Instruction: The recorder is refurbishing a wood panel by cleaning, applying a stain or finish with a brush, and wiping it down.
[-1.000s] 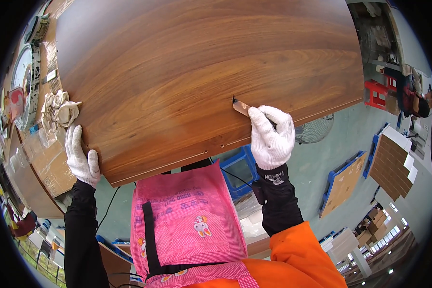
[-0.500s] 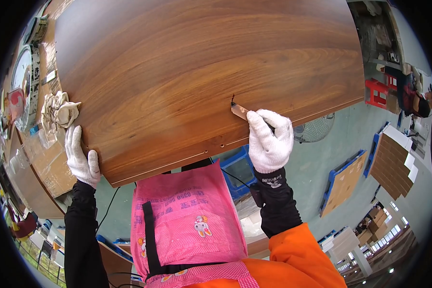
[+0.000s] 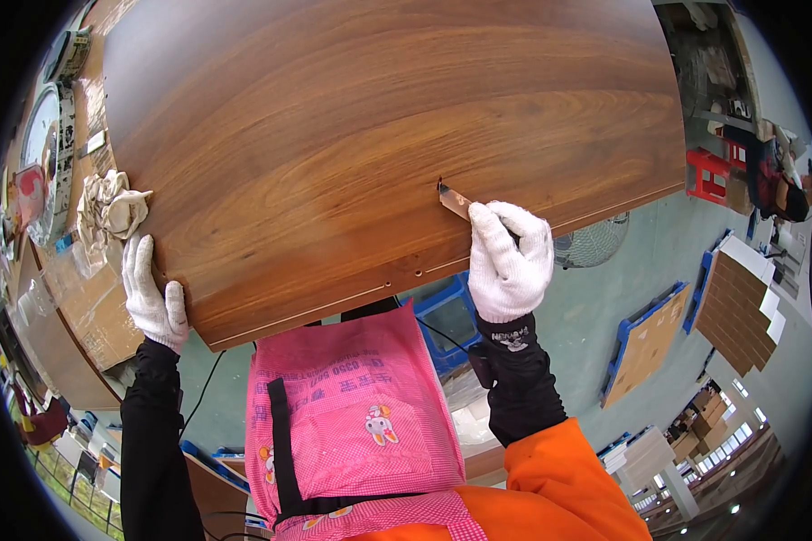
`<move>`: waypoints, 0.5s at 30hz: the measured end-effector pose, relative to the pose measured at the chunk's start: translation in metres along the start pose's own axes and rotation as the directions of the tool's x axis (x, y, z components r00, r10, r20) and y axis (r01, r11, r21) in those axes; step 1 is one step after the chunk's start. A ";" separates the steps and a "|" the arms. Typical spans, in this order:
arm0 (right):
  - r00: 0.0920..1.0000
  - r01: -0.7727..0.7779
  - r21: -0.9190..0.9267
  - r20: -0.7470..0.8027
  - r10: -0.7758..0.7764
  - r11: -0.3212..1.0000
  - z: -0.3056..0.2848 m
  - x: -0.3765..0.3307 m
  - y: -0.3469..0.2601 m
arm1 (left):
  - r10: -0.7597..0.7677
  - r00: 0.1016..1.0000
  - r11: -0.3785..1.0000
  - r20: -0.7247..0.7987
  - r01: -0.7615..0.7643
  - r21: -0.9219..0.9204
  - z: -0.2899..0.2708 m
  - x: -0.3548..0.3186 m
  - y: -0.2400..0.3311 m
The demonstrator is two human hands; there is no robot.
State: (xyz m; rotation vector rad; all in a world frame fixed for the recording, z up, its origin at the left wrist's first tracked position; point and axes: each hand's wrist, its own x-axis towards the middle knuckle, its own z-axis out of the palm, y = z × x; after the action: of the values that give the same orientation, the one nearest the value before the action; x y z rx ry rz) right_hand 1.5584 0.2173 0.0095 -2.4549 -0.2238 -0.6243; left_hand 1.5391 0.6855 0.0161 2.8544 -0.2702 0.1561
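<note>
A large brown wood-grain panel (image 3: 379, 135) lies in front of me, with small holes along its near edge. My right hand (image 3: 512, 261), in a white knit glove, pinches a small flat scraper (image 3: 455, 202). Its dark-smeared tip meets the panel at a small dark mark (image 3: 440, 182). At the panel's left edge, near its front corner, rests my left hand (image 3: 155, 298), also gloved. Its fingers are stretched out and it holds nothing. A crumpled beige rag (image 3: 111, 207) lies just beyond those fingertips.
On the left stands a bench (image 3: 90, 307) with a round tub (image 3: 48, 149) on it. Below the panel are a blue crate (image 3: 447, 316) and a fan (image 3: 594, 242). Stacked boards (image 3: 645, 343), a red stool (image 3: 708, 176) and another person (image 3: 789, 194) are to the right.
My right hand has shifted slightly to the right with the scraper, whose tip has moved up a little. The dark smear on the panel looks smaller. My left hand has stayed in place.
</note>
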 end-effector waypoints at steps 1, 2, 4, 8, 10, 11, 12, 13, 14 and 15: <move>1.000 0.009 -0.012 0.006 -0.009 1.000 0.000 0.000 0.000 | -0.002 1.000 1.000 0.001 0.002 0.000 0.000 0.000 0.000; 1.000 0.018 -0.022 0.012 -0.018 1.000 0.000 0.000 0.000 | -0.005 1.000 1.000 0.003 0.005 0.002 0.000 -0.001 -0.001; 0.999 0.031 -0.017 0.027 -0.030 0.999 -0.002 0.000 -0.001 | -0.005 1.000 1.000 0.001 0.005 0.001 0.000 -0.001 -0.002; 1.000 0.015 0.014 -0.004 -0.015 1.000 0.001 -0.001 0.001 | -0.005 1.000 1.000 -0.002 0.005 -0.003 0.000 0.000 0.000; 1.000 0.012 0.000 0.007 -0.012 1.000 0.000 0.001 -0.001 | -0.005 1.000 1.000 -0.001 0.005 0.000 0.000 -0.001 -0.001; 1.000 0.009 -0.014 0.017 -0.009 1.000 -0.001 0.001 -0.002 | -0.004 1.000 1.000 -0.001 0.004 0.003 0.000 -0.001 -0.001; 1.000 0.009 -0.014 0.017 -0.009 1.000 -0.001 0.001 -0.002 | -0.004 1.000 1.000 -0.001 0.004 0.002 0.000 -0.001 -0.001; 0.999 0.020 -0.013 0.027 -0.020 1.000 -0.002 0.001 -0.001 | -0.003 1.000 1.000 -0.001 0.003 0.002 0.000 -0.001 -0.001; 0.999 0.031 -0.012 0.038 -0.031 0.999 -0.003 0.001 -0.001 | -0.001 1.000 1.000 -0.002 0.001 0.001 0.000 -0.001 -0.001; 0.999 0.031 -0.012 0.039 -0.031 0.999 -0.003 0.001 -0.001 | -0.001 1.000 1.000 -0.001 0.001 0.001 0.000 -0.001 0.000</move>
State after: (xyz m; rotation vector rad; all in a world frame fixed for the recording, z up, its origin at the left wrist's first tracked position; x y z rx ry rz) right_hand 1.5577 0.2166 0.0123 -2.4814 -0.2742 -0.5938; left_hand 1.5385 0.6860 0.0156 2.8553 -0.2685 0.1580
